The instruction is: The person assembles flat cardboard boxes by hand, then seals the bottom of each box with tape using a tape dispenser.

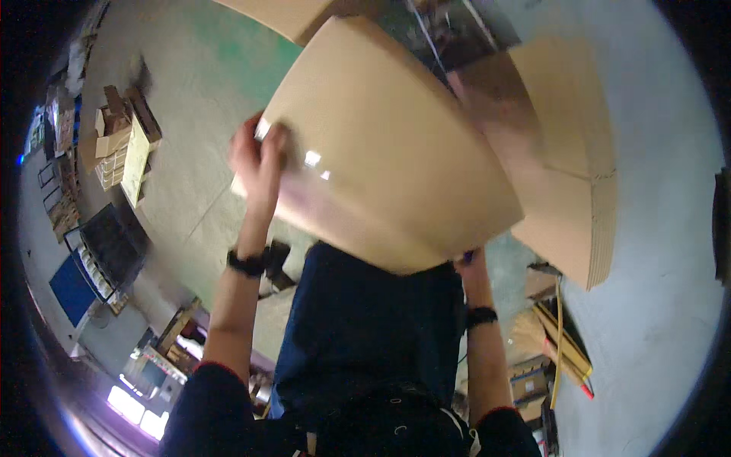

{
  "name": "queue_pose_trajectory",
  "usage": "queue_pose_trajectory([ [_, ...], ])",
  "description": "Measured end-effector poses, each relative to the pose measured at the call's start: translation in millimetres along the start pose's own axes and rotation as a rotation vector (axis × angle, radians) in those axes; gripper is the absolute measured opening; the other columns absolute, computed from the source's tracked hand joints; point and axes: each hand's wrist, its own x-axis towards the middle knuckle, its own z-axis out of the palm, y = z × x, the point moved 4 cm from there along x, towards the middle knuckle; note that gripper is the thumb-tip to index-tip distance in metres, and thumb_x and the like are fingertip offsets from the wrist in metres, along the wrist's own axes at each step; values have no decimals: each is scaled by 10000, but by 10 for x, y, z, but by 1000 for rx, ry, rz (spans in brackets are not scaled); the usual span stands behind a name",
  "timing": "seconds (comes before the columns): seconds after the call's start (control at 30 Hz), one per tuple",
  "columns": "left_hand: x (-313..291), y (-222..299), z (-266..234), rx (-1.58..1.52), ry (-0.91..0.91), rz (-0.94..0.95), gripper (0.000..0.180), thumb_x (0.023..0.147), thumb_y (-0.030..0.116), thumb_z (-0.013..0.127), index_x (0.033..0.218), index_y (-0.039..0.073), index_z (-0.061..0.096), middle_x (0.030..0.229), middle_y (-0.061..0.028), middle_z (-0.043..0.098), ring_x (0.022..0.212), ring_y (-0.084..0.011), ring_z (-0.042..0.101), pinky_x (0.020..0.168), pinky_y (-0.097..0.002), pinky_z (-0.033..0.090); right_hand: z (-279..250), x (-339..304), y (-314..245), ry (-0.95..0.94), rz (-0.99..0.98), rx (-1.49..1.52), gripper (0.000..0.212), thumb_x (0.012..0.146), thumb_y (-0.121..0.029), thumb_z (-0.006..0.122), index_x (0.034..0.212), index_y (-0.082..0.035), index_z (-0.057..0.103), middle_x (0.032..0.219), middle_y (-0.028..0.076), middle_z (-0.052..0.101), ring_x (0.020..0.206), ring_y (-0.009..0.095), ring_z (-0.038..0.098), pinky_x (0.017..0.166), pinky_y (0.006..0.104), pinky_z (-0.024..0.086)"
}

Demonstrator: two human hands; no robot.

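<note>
A tan cardboard carton (388, 145) is tilted in front of my body, blurred in places; whether it is flat or opened out, I cannot tell. My left hand (259, 156) grips its left edge, the thumb on the face towards me and the fingers around the side. Two small shiny patches show on the board near that thumb. At the carton's lower right edge is my right hand (470, 263), its fingers mostly hidden behind the board. A small dark purple thing shows beside it, too little to name. Each wrist has a black band.
A stack of flat cardboard (567, 167) stands close on the right, by the grey wall. More cardboard (282, 15) lies beyond the carton. A broom (533, 335) leans at the lower right. On the left are a wooden pallet (135, 161) and a black cart (114, 240).
</note>
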Motion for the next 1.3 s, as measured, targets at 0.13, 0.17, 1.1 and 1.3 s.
queue_pose_trajectory([
  [0.13, 21, -254, -1456, -333, 368, -32, 548, 950, 404, 403, 1270, -37, 461, 1217, -149, 507, 1114, -241, 489, 987, -378, 355, 823, -158, -10, -155, 274, 448, 360, 884, -86, 579, 1222, -92, 456, 1173, 32, 517, 1045, 156, 519, 868, 330, 479],
  [0.17, 306, 85, -1389, -587, 405, -35, 581, 963, 436, 356, 1274, -48, 441, 1214, -151, 509, 1130, -224, 488, 984, -377, 367, 698, 73, -49, -798, 141, 512, 287, 936, -164, 541, 1209, -105, 473, 1163, 20, 519, 1045, 167, 522, 872, 345, 481],
  [1.1, -443, 1492, 2917, 160, -927, 452, 420, 873, 332, 565, 1222, 98, 576, 1111, -107, 647, 991, -223, 625, 861, -325, 487, 486, -831, -695, -294, -163, 3, 287, 822, 22, 560, 1104, -32, 565, 932, 106, 642, 865, 205, 638, 806, 317, 496],
  [1.3, -2610, 2760, 4041, 181, -824, 1344, 508, 838, 212, 596, 1325, 121, 483, 1371, -105, 474, 1243, -259, 470, 1040, -403, 362, -803, -937, -1191, 66, -128, 18, 224, 817, -202, 685, 922, -23, 600, 751, 76, 653, 699, 160, 637, 653, 270, 496],
])
